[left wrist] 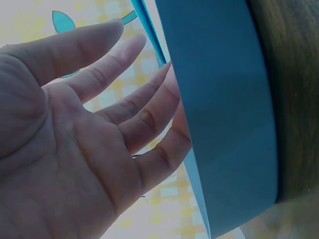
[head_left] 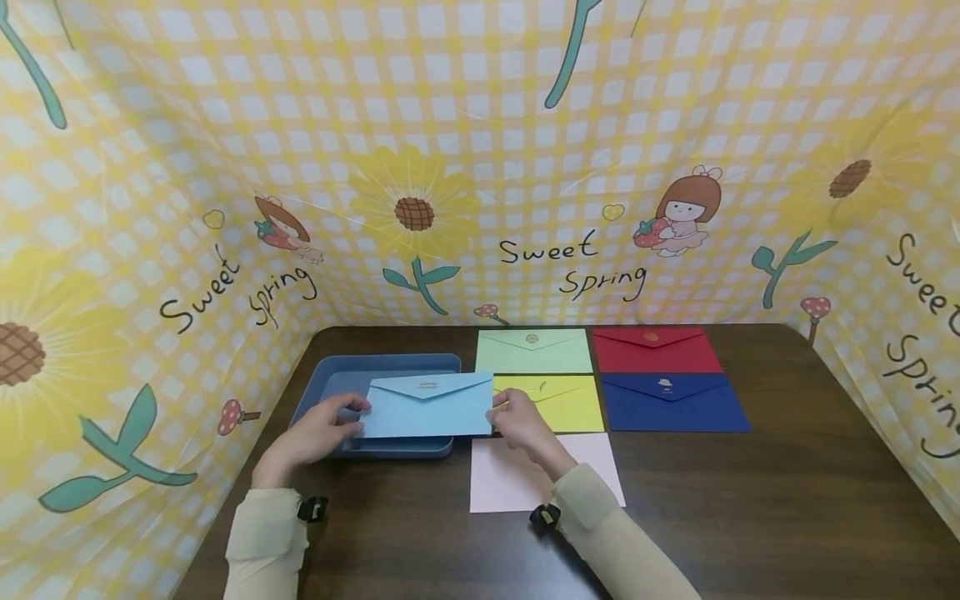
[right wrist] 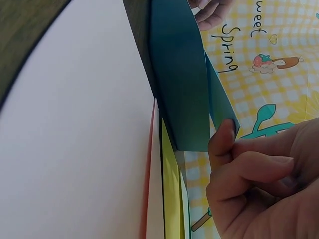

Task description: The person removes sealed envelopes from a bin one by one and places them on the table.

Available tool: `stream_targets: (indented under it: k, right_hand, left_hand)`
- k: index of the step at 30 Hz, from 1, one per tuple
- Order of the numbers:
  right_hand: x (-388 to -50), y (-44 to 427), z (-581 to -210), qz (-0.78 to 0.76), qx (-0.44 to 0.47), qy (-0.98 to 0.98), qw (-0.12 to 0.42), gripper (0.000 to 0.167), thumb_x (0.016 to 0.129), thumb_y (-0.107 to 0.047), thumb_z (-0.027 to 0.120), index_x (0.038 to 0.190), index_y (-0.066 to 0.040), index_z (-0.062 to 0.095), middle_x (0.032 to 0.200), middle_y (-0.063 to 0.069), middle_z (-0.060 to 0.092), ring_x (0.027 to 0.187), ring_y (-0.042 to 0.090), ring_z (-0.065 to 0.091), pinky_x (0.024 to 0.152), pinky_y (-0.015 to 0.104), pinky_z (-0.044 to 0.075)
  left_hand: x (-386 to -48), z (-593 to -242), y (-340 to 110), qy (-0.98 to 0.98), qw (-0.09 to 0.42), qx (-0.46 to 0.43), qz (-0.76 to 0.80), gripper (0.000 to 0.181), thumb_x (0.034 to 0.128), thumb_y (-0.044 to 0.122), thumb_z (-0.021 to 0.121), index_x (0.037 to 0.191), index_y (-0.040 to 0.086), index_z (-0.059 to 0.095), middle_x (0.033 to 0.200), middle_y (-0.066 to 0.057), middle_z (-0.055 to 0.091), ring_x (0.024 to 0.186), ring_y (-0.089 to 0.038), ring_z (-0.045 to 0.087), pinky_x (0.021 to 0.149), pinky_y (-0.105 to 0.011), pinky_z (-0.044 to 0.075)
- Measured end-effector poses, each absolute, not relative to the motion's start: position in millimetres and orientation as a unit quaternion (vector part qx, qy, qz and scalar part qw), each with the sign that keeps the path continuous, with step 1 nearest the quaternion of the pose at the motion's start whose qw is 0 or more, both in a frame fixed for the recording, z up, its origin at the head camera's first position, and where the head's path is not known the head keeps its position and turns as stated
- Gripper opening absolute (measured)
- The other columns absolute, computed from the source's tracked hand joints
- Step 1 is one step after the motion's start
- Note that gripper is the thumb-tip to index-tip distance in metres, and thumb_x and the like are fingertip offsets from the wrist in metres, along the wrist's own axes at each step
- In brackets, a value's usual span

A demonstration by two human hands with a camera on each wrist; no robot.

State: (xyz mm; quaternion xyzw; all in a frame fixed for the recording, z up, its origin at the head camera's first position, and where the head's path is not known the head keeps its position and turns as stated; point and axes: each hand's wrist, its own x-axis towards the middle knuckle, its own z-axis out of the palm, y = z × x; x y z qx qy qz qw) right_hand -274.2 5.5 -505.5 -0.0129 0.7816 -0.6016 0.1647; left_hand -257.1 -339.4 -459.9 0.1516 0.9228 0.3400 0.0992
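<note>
A light blue envelope (head_left: 431, 412), flap side up, is held above the slate-blue tray (head_left: 318, 385), covering part of it. My right hand (head_left: 521, 423) pinches the envelope's right end, with its fingers curled in the right wrist view. At the opposite end is my left hand (head_left: 318, 429), its fingers loosely bent. The left wrist view shows some left fingertips touching the edge, while the thumb (left wrist: 79, 52) stands apart from it. Beneath my right wrist lies a pale pink envelope (head_left: 498, 483), and a yellow envelope (head_left: 577, 408) sits just beyond that hand, partly covered.
A mint green envelope (head_left: 506, 360) lies behind the yellow one. To the right, a red envelope (head_left: 652, 354) borders a dark blue envelope (head_left: 671, 408). All rest on the dark wooden table (head_left: 795, 500), bounded by a yellow checked cloth (head_left: 487, 108) at the back and sides.
</note>
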Motion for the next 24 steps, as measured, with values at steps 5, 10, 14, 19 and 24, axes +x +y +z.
stream_targets:
  k: [5,10,14,19,24]
  right_hand:
    - [-274.2,7.9,-505.2,-0.606,-0.012,0.779,0.162,0.026,0.105,-0.008,0.059,0.126,0.007,0.057,0.077,0.006,0.057,0.046,0.01,0.033,0.046,0.024,0.032]
    - [-275.3,11.3,-507.9,-0.606,-0.01,0.78,0.157,0.026,0.104,-0.008,0.059,0.126,0.007,0.057,0.085,0.011,0.063,0.046,0.009,0.033,0.046,0.024,0.033]
    - [-274.3,13.8,-507.5,-0.608,-0.009,0.778,0.155,0.028,0.104,-0.007,0.059,0.126,0.008,0.057,0.08,0.008,0.059,0.046,0.009,0.031,0.046,0.024,0.032]
    - [-273.4,17.3,-506.3,-0.614,-0.011,0.773,0.16,0.03,0.104,-0.007,0.059,0.129,0.009,0.057,0.068,0.001,0.049,0.045,0.008,0.028,0.046,0.024,0.031]
    - [-274.9,21.6,-506.9,-0.608,-0.011,0.777,0.162,0.035,0.106,-0.009,0.058,0.135,0.009,0.056,0.067,0.0,0.049,0.044,0.008,0.027,0.045,0.024,0.03]
  left_hand:
    - [-259.0,-460.9,-340.8,0.932,0.05,0.136,0.333,0.026,0.1023,0.006,0.066,0.126,-0.003,0.065,0.123,-0.022,0.068,0.103,-0.034,0.07,0.083,-0.048,0.056]
    - [-261.7,-460.3,-342.5,0.942,-0.014,0.107,0.319,0.023,0.1046,0.012,0.066,0.123,-0.002,0.067,0.105,-0.013,0.07,0.091,-0.027,0.068,0.074,-0.042,0.053]
    - [-261.4,-459.8,-343.4,0.947,-0.03,0.091,0.306,0.024,0.1045,0.014,0.066,0.123,-0.003,0.067,0.099,-0.011,0.068,0.087,-0.026,0.066,0.071,-0.04,0.051]
    - [-260.2,-462.2,-351.1,0.954,-0.027,0.083,0.286,0.035,0.103,0.012,0.068,0.132,-0.006,0.061,0.098,-0.014,0.066,0.088,-0.03,0.065,0.071,-0.044,0.051]
    - [-259.2,-460.9,-360.2,0.966,-0.011,0.071,0.249,0.052,0.1021,0.01,0.067,0.146,-0.013,0.049,0.107,-0.026,0.062,0.094,-0.038,0.063,0.078,-0.055,0.052]
